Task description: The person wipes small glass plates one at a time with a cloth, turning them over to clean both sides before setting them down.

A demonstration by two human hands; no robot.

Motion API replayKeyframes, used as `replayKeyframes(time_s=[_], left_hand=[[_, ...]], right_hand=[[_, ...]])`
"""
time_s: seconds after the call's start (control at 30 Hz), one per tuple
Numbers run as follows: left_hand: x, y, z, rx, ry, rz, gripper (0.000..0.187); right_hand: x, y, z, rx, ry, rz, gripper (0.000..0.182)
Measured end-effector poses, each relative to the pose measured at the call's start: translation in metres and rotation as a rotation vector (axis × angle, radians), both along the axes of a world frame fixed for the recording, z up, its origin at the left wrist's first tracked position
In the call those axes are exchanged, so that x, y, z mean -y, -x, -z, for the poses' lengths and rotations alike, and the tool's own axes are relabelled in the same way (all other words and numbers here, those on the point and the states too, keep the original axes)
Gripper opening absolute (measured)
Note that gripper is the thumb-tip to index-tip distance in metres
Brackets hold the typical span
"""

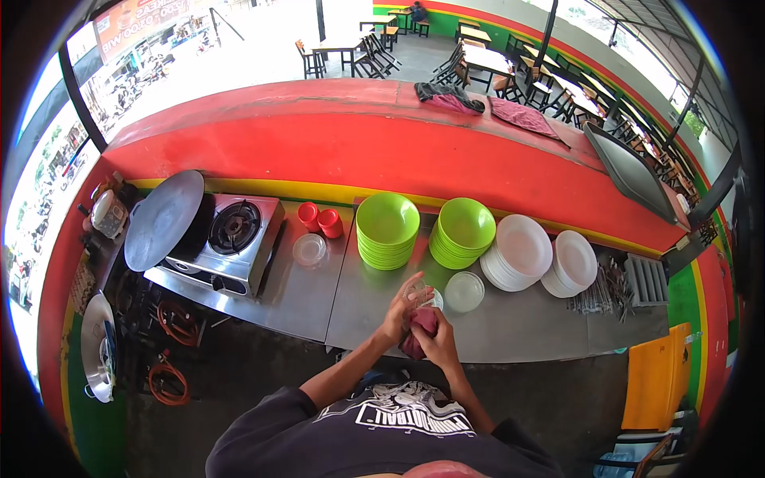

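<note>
The left grip (396, 312) partly hides the clear container (418, 293), and the right grip (437, 339) covers some of the dark red cloth (424, 320), so how far the cloth reaches inside cannot be told. At the left of the surface (510, 331), the large round pan (165, 219) hides part of the stove (259, 259), while at the right the utensils (602, 293) overlap too closely to separate. The far person (418, 12) is tiny and blurred, and the near edge cuts off the dark shirt (279, 442).
</note>
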State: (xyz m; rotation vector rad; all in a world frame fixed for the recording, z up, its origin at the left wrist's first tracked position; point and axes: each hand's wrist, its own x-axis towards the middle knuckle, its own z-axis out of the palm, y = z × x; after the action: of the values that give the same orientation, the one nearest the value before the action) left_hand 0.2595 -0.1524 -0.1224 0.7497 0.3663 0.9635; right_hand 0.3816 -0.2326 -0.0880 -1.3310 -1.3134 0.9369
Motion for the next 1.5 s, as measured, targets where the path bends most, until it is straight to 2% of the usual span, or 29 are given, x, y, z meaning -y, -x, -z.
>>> replayKeyframes(time_s=[0.13, 0.23, 0.33, 0.47, 0.57, 0.67, 0.87, 0.97, 1.07, 1.1, 1.2, 1.23, 1.3, 1.4, 1.5], left_hand=[[0.010, -0.005, 0.000, -0.028, -0.032, 0.098, 0.086], [0.025, -0.008, -0.006, -0.015, -0.089, 0.165, 0.082], [0.035, -0.011, -0.008, 0.017, -0.108, 0.170, 0.081], [0.033, -0.009, -0.021, 0.028, -0.079, 0.137, 0.082], [0.024, -0.002, -0.027, 0.004, -0.057, 0.122, 0.089], [0.016, 0.000, -0.029, 0.007, -0.015, 0.080, 0.093], [0.013, 0.002, -0.027, -0.052, -0.003, -0.014, 0.086], [0.012, 0.002, -0.018, -0.096, -0.027, 0.054, 0.076], [0.015, 0.001, -0.003, -0.117, -0.088, 0.106, 0.070], [0.019, -0.001, -0.006, -0.120, -0.116, 0.115, 0.069], [0.039, -0.003, -0.021, -0.032, 0.065, 0.201, 0.072], [0.041, -0.003, -0.025, -0.062, 0.077, 0.192, 0.076], [0.036, -0.001, -0.026, -0.062, 0.008, 0.147, 0.072], [0.027, 0.001, -0.034, -0.011, 0.019, 0.115, 0.071], [0.021, 0.005, -0.037, 0.000, 0.066, 0.069, 0.072]], right_hand=[[0.009, -0.002, -0.006, -0.253, -0.008, -0.097, 0.033], [0.006, 0.002, -0.020, -0.231, -0.206, 0.062, 0.035], [0.000, -0.004, -0.022, -0.146, -0.233, 0.188, 0.040], [-0.006, -0.012, -0.008, 0.050, -0.244, 0.224, 0.040], [0.001, -0.009, -0.011, 0.244, -0.255, 0.230, 0.040], [0.004, -0.009, -0.007, 0.253, -0.189, 0.154, 0.039], [0.017, -0.002, -0.029, -0.139, -0.070, -0.135, 0.034], [0.017, 0.003, -0.026, -0.272, -0.110, -0.155, 0.033], [0.015, 0.010, -0.029, -0.277, -0.210, -0.014, 0.037], [0.013, 0.010, -0.028, -0.227, -0.228, 0.033, 0.040], [0.007, 0.003, -0.016, -0.066, -0.279, 0.141, 0.048], [0.005, -0.001, -0.012, -0.001, -0.291, 0.153, 0.048], [0.006, -0.007, -0.009, 0.121, -0.290, 0.166, 0.048], [0.004, -0.009, -0.002, 0.196, -0.285, 0.132, 0.046], [0.004, -0.008, 0.000, 0.099, -0.192, 0.027, 0.045]])
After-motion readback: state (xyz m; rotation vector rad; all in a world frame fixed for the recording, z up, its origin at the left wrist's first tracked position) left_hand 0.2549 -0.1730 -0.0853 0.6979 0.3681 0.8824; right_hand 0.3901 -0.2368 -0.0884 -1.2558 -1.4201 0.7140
